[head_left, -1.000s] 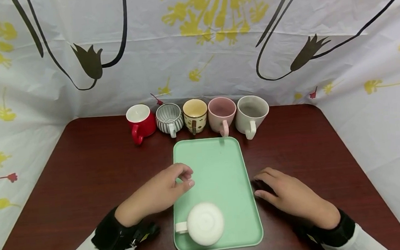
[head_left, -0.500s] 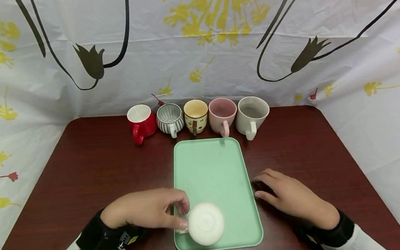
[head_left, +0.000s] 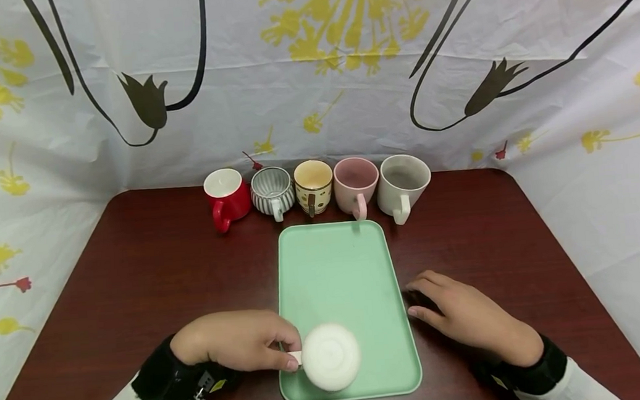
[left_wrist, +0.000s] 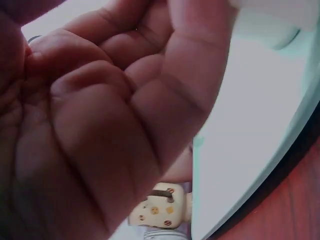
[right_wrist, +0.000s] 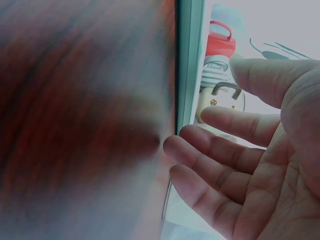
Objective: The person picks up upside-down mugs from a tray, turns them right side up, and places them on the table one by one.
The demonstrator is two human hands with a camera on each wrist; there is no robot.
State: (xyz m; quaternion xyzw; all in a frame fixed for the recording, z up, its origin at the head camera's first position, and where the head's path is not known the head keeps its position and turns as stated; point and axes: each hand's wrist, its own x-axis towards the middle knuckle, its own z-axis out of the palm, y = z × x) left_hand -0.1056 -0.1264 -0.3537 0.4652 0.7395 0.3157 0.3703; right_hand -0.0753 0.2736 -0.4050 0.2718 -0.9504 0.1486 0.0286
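Pinching the handle of the upturned white mug with our left hand, thumb and fingers closed on it | mug sits bottom-up on the near end of the green tray | our right hand rests loose and flat on the table, just right of the tray, holding nothing | five mugs lined up beyond the tray's far edge

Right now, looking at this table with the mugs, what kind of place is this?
Probably a staged recording booth, not a lived-in kitchen: a flower-printed sheet curtains off a dark wooden table on three sides, five mugs stand in a neat row at the back, and a green tray carries one upturned white mug.
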